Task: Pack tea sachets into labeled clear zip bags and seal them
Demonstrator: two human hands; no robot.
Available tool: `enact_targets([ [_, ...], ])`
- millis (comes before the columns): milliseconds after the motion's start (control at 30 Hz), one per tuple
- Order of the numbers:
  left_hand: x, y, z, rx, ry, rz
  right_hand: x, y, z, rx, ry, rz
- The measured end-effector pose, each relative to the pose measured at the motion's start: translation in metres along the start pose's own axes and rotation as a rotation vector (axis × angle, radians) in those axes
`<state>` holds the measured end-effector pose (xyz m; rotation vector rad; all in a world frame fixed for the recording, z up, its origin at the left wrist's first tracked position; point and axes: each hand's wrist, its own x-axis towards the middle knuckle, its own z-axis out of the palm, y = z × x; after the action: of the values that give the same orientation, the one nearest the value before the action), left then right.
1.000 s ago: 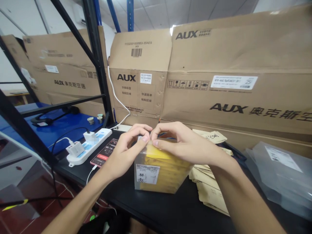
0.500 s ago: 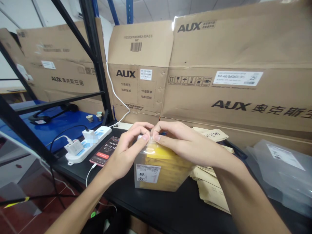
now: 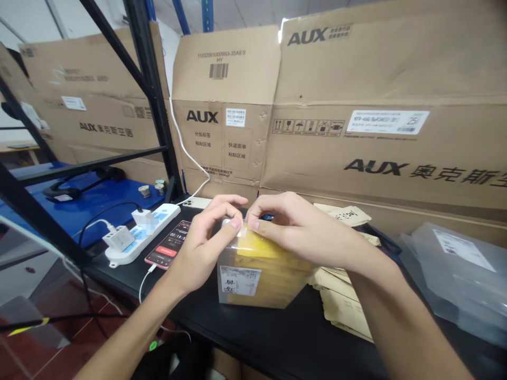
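A clear plastic box [image 3: 253, 279] with yellow packets inside and a printed label on its front stands upright on the black table. At its top left edge, my left hand [image 3: 212, 237] pinches the clear plastic between thumb and index finger. My right hand [image 3: 287, 227] meets it there, its thumb and fingers pressed together on the same clear plastic edge. The fingertips of both hands nearly touch. What exactly lies between them is too small to tell apart from the box's top.
Left of the box are a phone [image 3: 168, 245] on a cable and a white power strip [image 3: 144, 235]. Brown paper packets [image 3: 340, 301] and clear plastic boxes [image 3: 455, 264] lie to the right. Large cardboard sheets [image 3: 376, 105] stand behind; a black frame [image 3: 154, 95] rises at the left.
The view has shifted slightly. Both hands remain at the box's top edge, with only a very small shift of the fingers.
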<state>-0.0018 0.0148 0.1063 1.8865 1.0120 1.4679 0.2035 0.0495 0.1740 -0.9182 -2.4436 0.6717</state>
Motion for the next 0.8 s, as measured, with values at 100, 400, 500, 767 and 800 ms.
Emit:
enact_targets([
  [100, 0.000, 0.001, -0.001, 0.024, 0.009, 0.014, 0.001, 0.001, -0.001, 0.011, -0.022, 0.006],
  [400, -0.003, 0.005, -0.002, 0.128, 0.122, 0.106, 0.001, 0.003, -0.001, 0.032, -0.023, 0.013],
  [500, -0.002, 0.012, -0.009, 0.233, 0.062, 0.160, 0.001, 0.001, 0.001, 0.048, -0.023, 0.016],
  [767, 0.014, 0.034, -0.028, 0.503, -0.211, 0.259, 0.002, -0.002, 0.005, 0.044, 0.016, 0.045],
  [800, 0.015, 0.036, -0.029, 0.534, -0.234, 0.260, 0.003, -0.001, 0.005, 0.037, 0.021, 0.045],
])
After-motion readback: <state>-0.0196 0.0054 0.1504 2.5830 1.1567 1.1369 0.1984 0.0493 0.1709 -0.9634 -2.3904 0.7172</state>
